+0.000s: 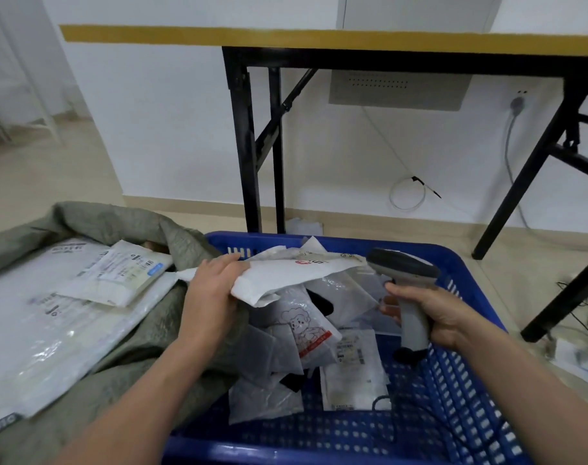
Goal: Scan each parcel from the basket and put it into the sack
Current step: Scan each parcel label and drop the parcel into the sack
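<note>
We looked down at a pale beige floor (34, 182) that met a plain white wall (168, 129). Against the wall stood a folding table (319, 38) with a yellow-edged top and black metal legs. Its right end ran out of view.

On the floor to the left lay an olive-green woven sack (135, 337), its mouth slumped open. Flat white plastic parcels (34, 330) rested in the opening. The sack's edge touched a blue perforated plastic basket (453, 380) just beside it on the right. A loose heap of grey and white bagged parcels (302, 330) lay in the basket.

Above the basket's left side, the left hand (212, 286) held a crumpled white padded mailer (286, 273), its grip closed around the mailer's near end. The right hand (443, 313) had its grip wrapped round the handle of a grey handheld barcode scanner (403, 266). The scanner's head stood close to the mailer's far end.

Under the table we saw a grey vented metal box (396, 92) fixed to the wall, with a wall socket (517, 102) to its right. A coiled white cable (406, 193) hung lower down.

The printing on the parcel labels was too blurred for us to read. The mailer hid the basket's far-left inside. We could not tell whether the scanner touched the mailer. Wires and a pale object at the right edge were cut off and unclear.
</note>
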